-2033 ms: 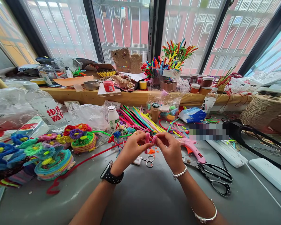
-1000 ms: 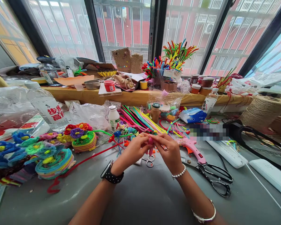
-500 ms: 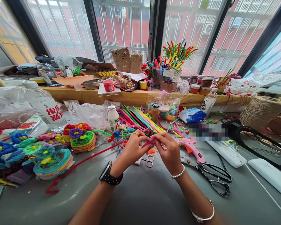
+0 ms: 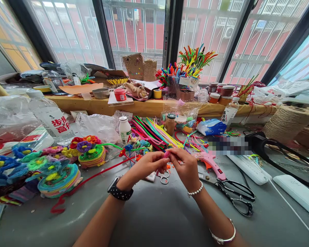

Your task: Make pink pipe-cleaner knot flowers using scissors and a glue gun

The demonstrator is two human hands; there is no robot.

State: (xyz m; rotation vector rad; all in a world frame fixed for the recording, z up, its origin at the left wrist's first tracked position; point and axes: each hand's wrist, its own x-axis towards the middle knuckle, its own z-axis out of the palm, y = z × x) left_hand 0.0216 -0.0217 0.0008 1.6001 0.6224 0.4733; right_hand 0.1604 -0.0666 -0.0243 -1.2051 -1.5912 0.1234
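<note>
Between the fingertips of both hands is a small pink pipe cleaner piece [image 4: 166,155], partly covered by the fingers. My left hand [image 4: 149,166], with a watch at the wrist, is closed on its left side. My right hand [image 4: 184,166], with a beaded bracelet, pinches it from the right. Just below the hands lie small scissors [image 4: 164,178] with light handles. Behind them spreads a bundle of colourful pipe cleaners [image 4: 154,133]. A pink glue gun [image 4: 212,164] and large black-handled scissors [image 4: 237,195] lie right of my right hand.
Fuzzy flowers and coiled discs [image 4: 59,180] are piled at left near a water bottle [image 4: 50,115]. A white bottle [image 4: 125,130] and a brown jar [image 4: 170,124] stand behind the hands. Power strips [image 4: 249,168] and a twine spool [image 4: 288,123] sit at right. A cluttered wooden ledge [image 4: 134,109] runs along the windows.
My left hand has turned and dropped slightly, its fingers now lower around the pink piece. My right hand keeps its pinch in nearly the same place.
</note>
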